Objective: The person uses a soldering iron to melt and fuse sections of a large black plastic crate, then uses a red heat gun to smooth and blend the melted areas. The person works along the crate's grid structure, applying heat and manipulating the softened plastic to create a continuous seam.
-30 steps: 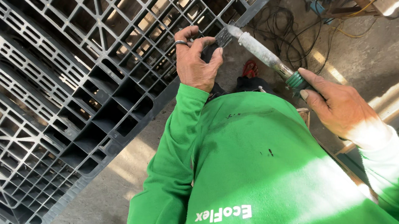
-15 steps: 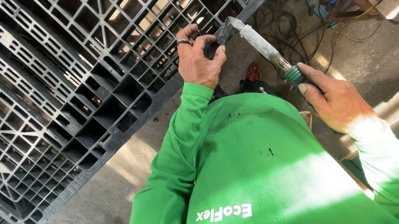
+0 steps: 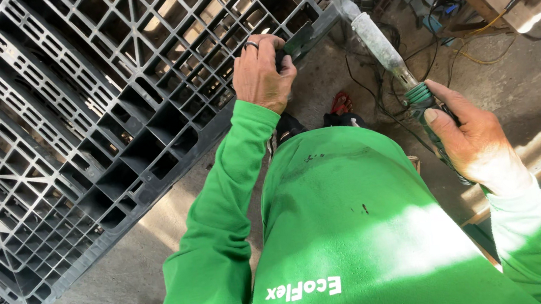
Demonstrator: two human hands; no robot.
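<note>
head view: over the last second the tip of the heat tool [image 3: 376, 38] has crept up to the pallet [image 3: 97, 124] edge at upper centre, so the work sits on that rim. the left hand [image 3: 261, 71] pinches the rim shut; the right hand [image 3: 469, 136], closed, wraps the tool's green handle.

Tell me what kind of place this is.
Likely a workshop or repair yard. A large grey plastic pallet stands tilted on a bare concrete floor, loose cables lie tangled beyond it, and the right hand holds a long heating tool against the pallet's edge while the left hand grips it.
</note>
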